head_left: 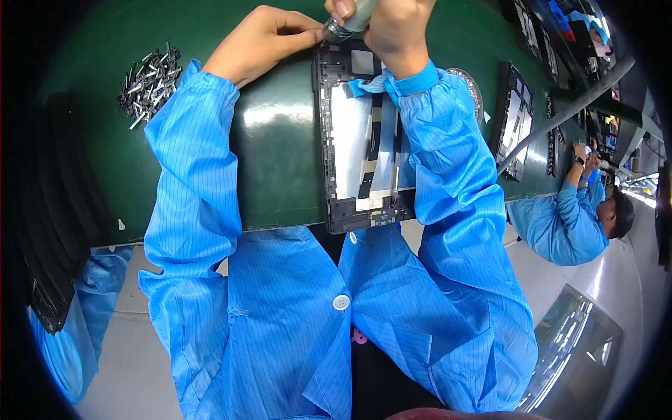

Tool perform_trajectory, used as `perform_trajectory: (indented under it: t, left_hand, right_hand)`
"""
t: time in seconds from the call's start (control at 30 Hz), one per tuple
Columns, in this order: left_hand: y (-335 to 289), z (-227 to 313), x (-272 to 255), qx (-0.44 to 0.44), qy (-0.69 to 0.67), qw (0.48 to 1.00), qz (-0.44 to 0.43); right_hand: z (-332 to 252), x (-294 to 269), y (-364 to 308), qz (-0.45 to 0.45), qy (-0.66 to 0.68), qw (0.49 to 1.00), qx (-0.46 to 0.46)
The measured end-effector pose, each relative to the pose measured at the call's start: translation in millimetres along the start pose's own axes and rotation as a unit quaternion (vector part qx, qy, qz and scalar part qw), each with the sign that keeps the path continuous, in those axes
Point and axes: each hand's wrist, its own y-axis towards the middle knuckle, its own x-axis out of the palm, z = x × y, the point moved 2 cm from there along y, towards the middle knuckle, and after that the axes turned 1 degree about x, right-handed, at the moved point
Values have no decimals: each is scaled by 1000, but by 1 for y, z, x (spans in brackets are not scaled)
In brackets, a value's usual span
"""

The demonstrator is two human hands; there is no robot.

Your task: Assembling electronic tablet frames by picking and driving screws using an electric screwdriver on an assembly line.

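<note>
A flat black tablet-like device frame (341,225) with exposed panels, ribbon cables and a small circuit board lies in front of me, overhanging the table's near edge. My right hand (395,28) is wrapped round an electric screwdriver (358,17) with a pale body and metal collar, its nose tilted down at the frame's far left corner. The top of the tool is cut off by the picture's edge. My left hand (262,40) reaches to that same corner, thumb and forefinger drawn together beside the nose. Whatever they pinch is hidden.
Left on the green table (276,185) lies a heap of small black and silver parts (150,82). Black trays (52,182) are stacked at the far left. A round dish (467,87) sits partly behind my right sleeve; another device frame (514,119) and a co-worker (577,217) are farther right.
</note>
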Motion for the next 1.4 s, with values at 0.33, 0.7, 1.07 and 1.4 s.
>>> perform_trajectory:
  t: [0.33, 0.7, 1.07, 1.4]
  left_hand:
    - [2, 3, -3, 34, 5, 999, 5]
    - [-6, 25, 2, 5, -134, 991, 11]
    - [-8, 31, 0, 2, -98, 995, 18]
    - [-5, 30, -2, 14, -3, 1000, 15]
  right_hand:
    - [1, 4, 2, -4, -8, 1000, -7]
    - [7, 5, 0, 12, -4, 1000, -17]
    - [5, 9, 2, 1, -9, 1000, -20]
    - [8, 10, 0, 32, -58, 998, 17]
